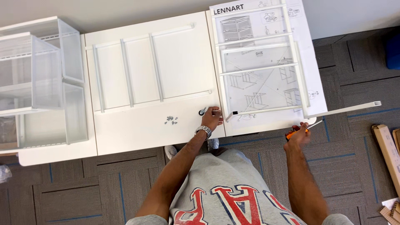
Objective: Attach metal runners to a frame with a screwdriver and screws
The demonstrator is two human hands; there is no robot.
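While the right hand grips an orange-handled screwdriver beside the white metal frame lying over an instruction sheet, the left hand pinches a small caster on the white panel, near loose screws, apparently kept within reach.

Bare white panel lies open ahead of the left hand, broken only by a small heap of screws. Farther back, a white rail frame bars the way (mesh drawers wall the left). The right hand has carpet free around it.
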